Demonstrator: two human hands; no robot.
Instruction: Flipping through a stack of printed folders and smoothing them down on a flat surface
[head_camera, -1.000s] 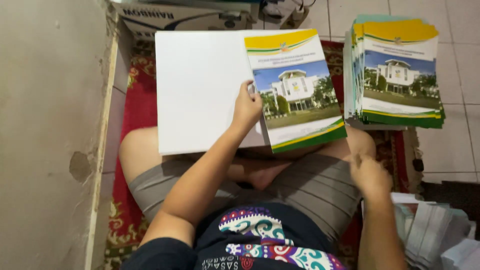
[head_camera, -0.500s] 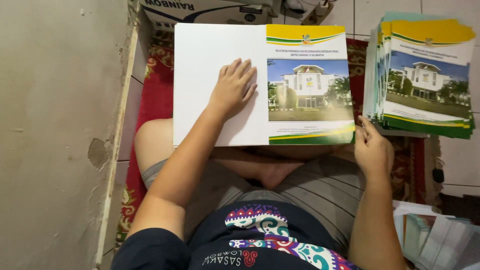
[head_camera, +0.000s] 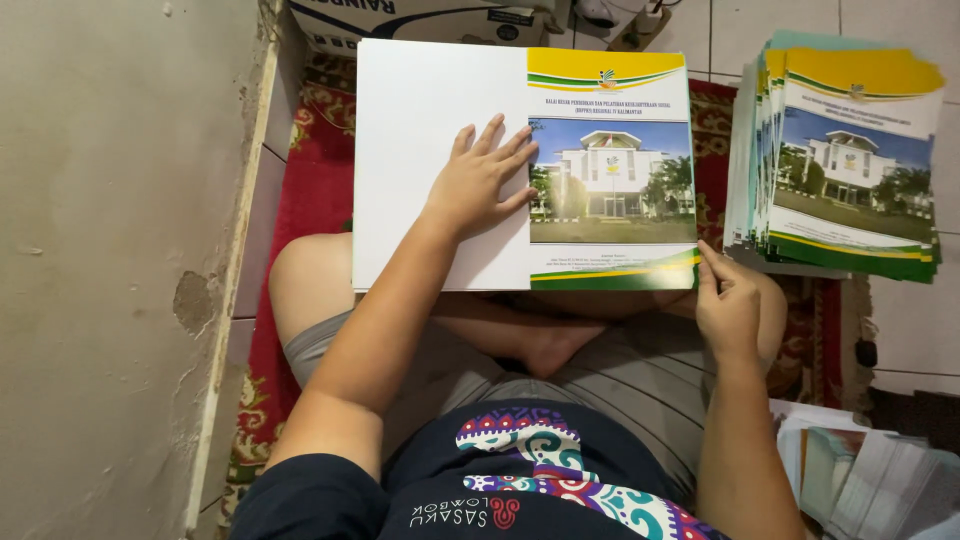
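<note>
Sitting cross-legged on a red patterned rug (head_camera: 300, 190), the person has a big folded cover sheet (head_camera: 520, 165) lying across the knees in the upper middle of the frame. The sheet's left half is plain white. Its right half shows a white building under a blue sky, with a yellow band on top and a green band at the bottom.

The left hand (head_camera: 480, 185) lies flat on the white half, its fingers spread and pointing toward the printed half, fingertips right at the edge of the building picture. It holds nothing; it only presses down on the sheet.

The right hand (head_camera: 728, 305) is at the sheet's lower right corner. Its fingers are close together and touch that corner. You cannot tell for sure if it pinches the edge or only rests against it.

A tall stack of covers (head_camera: 840, 160) with the same print sits at the upper right on the tiled floor (head_camera: 910, 330), just beside the sheet. Loose papers (head_camera: 860, 470) lie at the lower right. A bare wall (head_camera: 110, 270) fills the left side. A cardboard box (head_camera: 420, 20) stands at the top edge.
</note>
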